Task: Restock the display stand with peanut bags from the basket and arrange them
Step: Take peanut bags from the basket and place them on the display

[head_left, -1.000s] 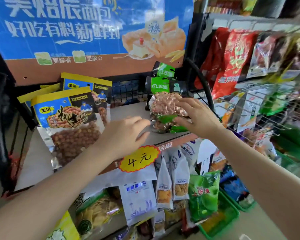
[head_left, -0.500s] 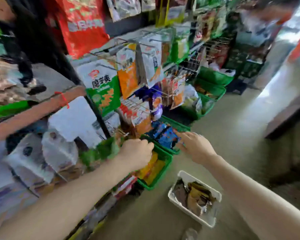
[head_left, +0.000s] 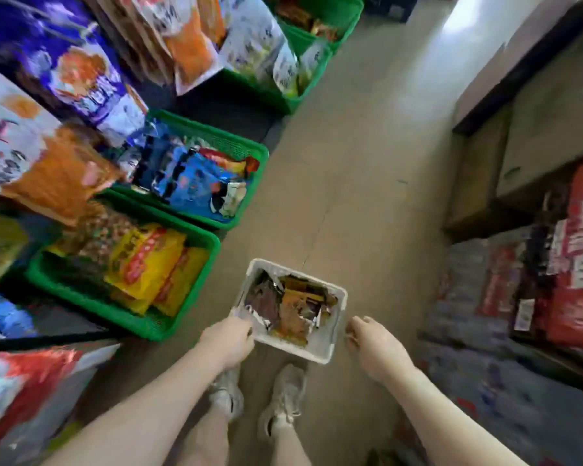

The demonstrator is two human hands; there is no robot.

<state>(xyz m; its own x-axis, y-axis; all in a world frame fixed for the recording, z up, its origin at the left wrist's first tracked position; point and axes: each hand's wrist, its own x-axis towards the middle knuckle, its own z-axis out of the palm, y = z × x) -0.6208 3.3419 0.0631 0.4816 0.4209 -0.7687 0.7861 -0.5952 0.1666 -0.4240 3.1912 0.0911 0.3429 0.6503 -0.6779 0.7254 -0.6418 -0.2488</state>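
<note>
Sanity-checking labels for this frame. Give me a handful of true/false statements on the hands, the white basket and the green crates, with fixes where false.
1. The white basket sits on the floor in front of the person's shoes. True.
2. The left hand is at the basket's near-left corner. True.
3. The right hand is lifting a bag out of the basket. False: it is beside the basket's right edge and no bag shows in it.
4. The basket is empty. False: crumpled brown and orange packets lie in it.
5. The green crates are to the person's right. False: they line the left.
</note>
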